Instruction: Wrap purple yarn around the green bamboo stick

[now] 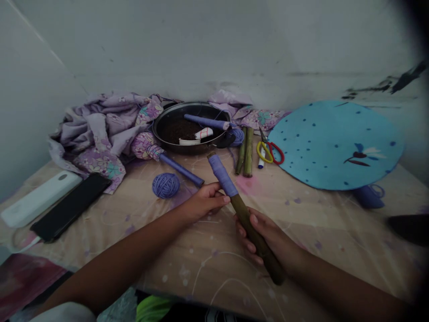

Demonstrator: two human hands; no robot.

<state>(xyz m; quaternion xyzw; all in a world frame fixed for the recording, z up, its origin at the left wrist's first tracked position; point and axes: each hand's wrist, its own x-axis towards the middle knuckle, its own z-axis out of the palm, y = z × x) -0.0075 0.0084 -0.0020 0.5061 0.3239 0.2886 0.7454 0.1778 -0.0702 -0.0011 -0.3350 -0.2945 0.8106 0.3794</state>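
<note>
Head view: a black pan [172, 145] sits on a worktop [174, 268] covered with a patterned pinkish-beige cloth, near a grey wall [208, 44]. Inside the pan is a dark brown, crumbly material [176, 129]. A white piece with red lines [203, 133] and a shallow white piece [189, 141] lie in it, near the front rim. A purple-wrapped rod [206, 121] rests across the pan, its pale end at the right rim.

In front of the pan, slightly to its right, two bare hands hold a greenish-brown stick [246, 217], its upper part wound with purple yarn [221, 176]. It slants from upper left to lower right. The left hand [208, 200] has its grip pinched on the stick at the lower edge of the winding, thumb on top. The right hand [264, 232] has its grip closed around the bare lower part.

Left of the pan are a heap of floral lilac fabric [110, 129], then a black phone [72, 205] beside a white device [42, 197]. Front-left of it lie a purple rod with a rounded fabric head [181, 169] and a purple yarn ball [166, 185].

Right of the pan are another yarn ball [238, 137], two bare sticks [248, 154], a blue-capped marker [261, 162], yellow-and-red-handled scissors [264, 152] and a large dotted blue disc [321, 147]
</note>
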